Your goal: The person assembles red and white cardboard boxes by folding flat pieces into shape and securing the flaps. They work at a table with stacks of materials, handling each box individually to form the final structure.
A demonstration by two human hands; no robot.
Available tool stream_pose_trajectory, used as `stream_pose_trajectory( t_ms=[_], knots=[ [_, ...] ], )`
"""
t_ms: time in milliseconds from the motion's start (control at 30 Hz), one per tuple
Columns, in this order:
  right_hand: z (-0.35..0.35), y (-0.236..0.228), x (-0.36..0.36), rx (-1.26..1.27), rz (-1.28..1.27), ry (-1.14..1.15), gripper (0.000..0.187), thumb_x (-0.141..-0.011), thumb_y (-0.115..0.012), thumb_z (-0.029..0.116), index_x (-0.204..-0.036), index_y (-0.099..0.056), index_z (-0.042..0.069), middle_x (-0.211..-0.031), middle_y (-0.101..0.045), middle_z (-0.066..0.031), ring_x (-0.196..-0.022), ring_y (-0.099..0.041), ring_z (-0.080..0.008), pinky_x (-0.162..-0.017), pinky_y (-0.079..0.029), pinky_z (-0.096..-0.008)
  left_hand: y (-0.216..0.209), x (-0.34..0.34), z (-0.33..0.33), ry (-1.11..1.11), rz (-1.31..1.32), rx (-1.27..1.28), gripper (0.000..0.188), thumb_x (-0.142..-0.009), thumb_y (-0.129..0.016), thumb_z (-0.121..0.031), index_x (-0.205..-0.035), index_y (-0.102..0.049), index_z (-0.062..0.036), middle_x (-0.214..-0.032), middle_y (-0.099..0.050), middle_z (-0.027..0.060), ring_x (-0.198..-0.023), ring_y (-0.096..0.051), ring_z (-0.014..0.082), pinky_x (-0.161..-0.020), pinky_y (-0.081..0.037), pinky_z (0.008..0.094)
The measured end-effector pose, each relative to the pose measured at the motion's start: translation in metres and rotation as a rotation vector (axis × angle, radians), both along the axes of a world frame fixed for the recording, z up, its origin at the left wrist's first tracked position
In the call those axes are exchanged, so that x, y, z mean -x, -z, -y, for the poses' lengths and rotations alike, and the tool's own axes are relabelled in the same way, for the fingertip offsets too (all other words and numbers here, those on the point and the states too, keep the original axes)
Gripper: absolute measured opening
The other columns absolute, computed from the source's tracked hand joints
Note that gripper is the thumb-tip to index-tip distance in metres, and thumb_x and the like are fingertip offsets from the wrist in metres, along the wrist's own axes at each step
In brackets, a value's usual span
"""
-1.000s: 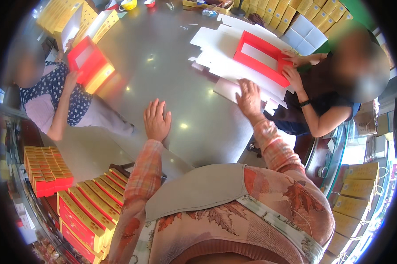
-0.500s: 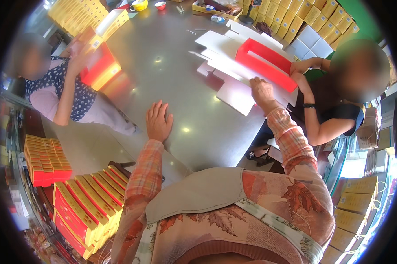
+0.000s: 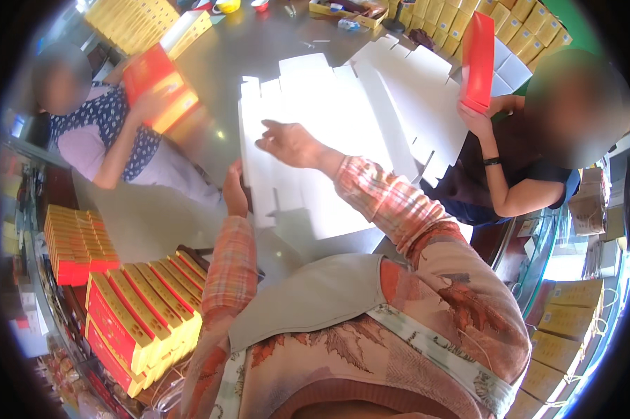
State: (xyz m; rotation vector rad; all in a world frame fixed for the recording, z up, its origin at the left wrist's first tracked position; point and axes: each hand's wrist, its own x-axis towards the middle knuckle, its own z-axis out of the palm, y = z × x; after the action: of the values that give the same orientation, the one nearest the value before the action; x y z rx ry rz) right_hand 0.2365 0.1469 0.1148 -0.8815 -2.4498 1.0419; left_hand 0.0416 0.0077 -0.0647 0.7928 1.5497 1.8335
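Mid-frame, the white cardboard sheet [image 3: 336,115] lies beneath the right grip [image 3: 287,144], released and half-curled, while the left grip [image 3: 235,190] is at its near-vertical left edge, whether clasping it I cannot tell.

Print on every side of the white cardboard sheet [image 3: 329,98], and not one word can be read!

Here we go, left of the sheet and closer to the wearer: a row of red-and-gold boxes [image 3: 116,318], fine gold marks across their red faces, far too small to make out. Over to the sheet's far right, stacked gold cartons [image 3: 543,29] flash tiny pale label patches, just specks from here. Down at its near right, gold bags [image 3: 570,318] carry small lines of print, illegible. And beyond its left edge, a co-worker's red box [image 3: 147,73] shows faint markings, all blur!
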Motion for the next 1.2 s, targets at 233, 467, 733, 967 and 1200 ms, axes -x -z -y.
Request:
stream_pose_trajectory(
  t_ms=[233,467,733,967,1200],
  knots=[
    [-0.048,0.104,-0.172,-0.595,0.365,0.614,0.072,-0.091,-0.08,0.036,-0.149,-0.054,0.002,-0.14,-0.066,-0.0221,-0.132,-0.061,-0.0394,-0.112,-0.049,-0.0502,0.0,-0.005,0.085,-0.028,-0.058,0.204,0.049,-0.103,-0.069,-0.023,-0.145,-0.061,0.0017,-0.126,-0.071,0.0137,-0.112,-0.066,0.0187,-0.099,-0.052,0.0331],
    [0.018,0.149,-0.21,-0.239,0.028,0.54,0.075,-0.092,-0.069,0.014,-0.16,-0.04,0.001,-0.125,-0.07,-0.0295,-0.116,-0.069,-0.0453,-0.105,-0.054,-0.0479,-0.028,-0.001,0.098,-0.207,-0.47,0.424,0.054,-0.092,-0.074,-0.017,-0.144,-0.064,-0.0055,-0.101,-0.078,0.0121,-0.088,-0.073,0.0225,-0.085,-0.058,0.0362],
    [0.062,0.103,-0.171,-0.178,0.307,0.541,0.084,-0.096,-0.067,0.019,-0.167,-0.025,0.004,-0.145,-0.051,-0.0199,-0.123,-0.063,-0.0412,-0.1,-0.057,-0.0477,-0.04,0.005,0.109,-0.302,-0.901,0.547,0.056,-0.1,-0.059,-0.018,-0.154,-0.054,-0.0083,-0.132,-0.072,0.0184,-0.119,-0.069,0.037,-0.101,-0.055,0.0462],
    [0.052,0.094,-0.168,-0.323,0.417,0.55,0.086,-0.094,-0.069,0.027,-0.167,-0.027,0.006,-0.146,-0.051,-0.0167,-0.131,-0.059,-0.0357,-0.096,-0.059,-0.0486,-0.051,-0.013,0.098,-0.247,-0.995,0.693,0.062,-0.1,-0.059,-0.014,-0.161,-0.044,-0.0113,-0.141,-0.063,0.0161,-0.124,-0.064,0.0361,-0.101,-0.055,0.0473],
    [0.045,0.088,-0.168,-0.283,0.347,0.558,0.083,-0.096,-0.07,0.03,-0.165,-0.031,0.006,-0.146,-0.053,-0.0181,-0.13,-0.06,-0.0377,-0.096,-0.059,-0.051,-0.073,-0.032,0.09,-0.258,-1.061,0.781,0.064,-0.099,-0.06,-0.016,-0.161,-0.043,-0.0129,-0.134,-0.062,0.0176,-0.123,-0.062,0.038,-0.098,-0.054,0.0501]
  ],
)
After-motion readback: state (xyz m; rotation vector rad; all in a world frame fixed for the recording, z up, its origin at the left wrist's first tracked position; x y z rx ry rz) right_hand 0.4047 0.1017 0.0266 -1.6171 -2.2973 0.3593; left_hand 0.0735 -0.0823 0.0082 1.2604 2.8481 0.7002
